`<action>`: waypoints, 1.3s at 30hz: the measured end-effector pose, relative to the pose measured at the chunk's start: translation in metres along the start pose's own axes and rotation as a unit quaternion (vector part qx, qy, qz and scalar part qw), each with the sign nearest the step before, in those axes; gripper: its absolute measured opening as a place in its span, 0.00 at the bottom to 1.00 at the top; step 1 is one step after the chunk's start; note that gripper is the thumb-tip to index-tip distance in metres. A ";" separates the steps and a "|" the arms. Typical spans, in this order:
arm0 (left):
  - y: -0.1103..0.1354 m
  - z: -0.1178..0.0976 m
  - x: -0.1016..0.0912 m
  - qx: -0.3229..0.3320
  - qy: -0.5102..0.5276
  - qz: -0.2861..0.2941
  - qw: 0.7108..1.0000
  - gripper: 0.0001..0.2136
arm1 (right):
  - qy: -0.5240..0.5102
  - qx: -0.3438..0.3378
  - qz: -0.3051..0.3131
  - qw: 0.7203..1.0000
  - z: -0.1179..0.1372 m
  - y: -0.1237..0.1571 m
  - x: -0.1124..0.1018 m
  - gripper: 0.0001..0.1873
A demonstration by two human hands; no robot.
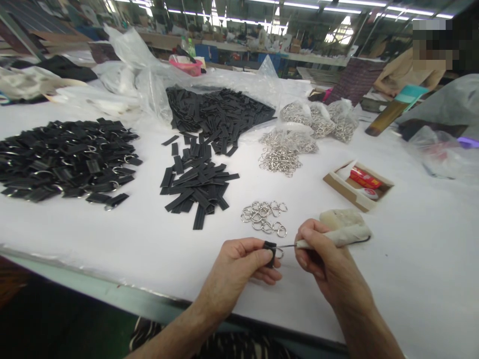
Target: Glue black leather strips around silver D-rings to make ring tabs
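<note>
Between thumb and fingers, my left hand pinches a black webbing strip folded around a metal D-ring. My right hand grips a pale-handled tool like a pen, its handle apparently wrapped. The tool's thin metal tip touches or almost touches the strip; I cannot tell which. Just beyond my hands lie several loose D-rings. Behind them to the left is a small heap of flat black strips. A pale yellowish block sits behind the tool's handle.
At left lies a big pile of black strips with rings. Farther back are a heap of black strips, more rings and clear bags of rings. A cardboard box stands at right. Another person is at the far right.
</note>
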State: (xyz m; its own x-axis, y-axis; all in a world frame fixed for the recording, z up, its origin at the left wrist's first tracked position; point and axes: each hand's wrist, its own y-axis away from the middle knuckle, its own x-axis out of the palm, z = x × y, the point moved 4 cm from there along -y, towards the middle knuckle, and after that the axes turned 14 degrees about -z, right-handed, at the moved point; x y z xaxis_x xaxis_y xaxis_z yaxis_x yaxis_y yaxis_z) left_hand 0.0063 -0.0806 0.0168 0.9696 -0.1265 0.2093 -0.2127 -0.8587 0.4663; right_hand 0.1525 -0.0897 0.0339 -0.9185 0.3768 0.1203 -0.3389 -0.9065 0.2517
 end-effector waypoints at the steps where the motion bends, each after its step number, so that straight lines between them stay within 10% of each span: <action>1: 0.000 0.000 0.000 -0.001 -0.001 0.000 1.000 0.08 | 0.002 -0.002 0.002 1.000 0.001 0.000 0.000 0.17; 15: 0.004 0.004 -0.004 -0.030 0.001 -0.023 0.999 0.09 | -0.095 -0.109 -0.124 0.982 0.036 -0.010 -0.032 0.11; 27: 0.009 0.004 -0.012 0.005 0.052 -0.024 0.998 0.09 | 0.038 -0.129 -0.170 0.976 0.020 0.025 -0.020 0.07; 39: 0.012 -0.002 -0.036 0.023 0.080 -0.071 0.994 0.09 | 0.165 -0.301 -0.178 0.922 0.019 0.032 -0.009 0.11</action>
State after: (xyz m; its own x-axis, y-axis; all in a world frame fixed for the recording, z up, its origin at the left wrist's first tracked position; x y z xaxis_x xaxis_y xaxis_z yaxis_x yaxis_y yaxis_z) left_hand -0.0318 -0.0857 0.0168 0.9574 0.0752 0.2789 -0.0654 -0.8841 0.4627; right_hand 0.1537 -0.1182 0.0589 -0.7056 0.6823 -0.1913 -0.5915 -0.7157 -0.3712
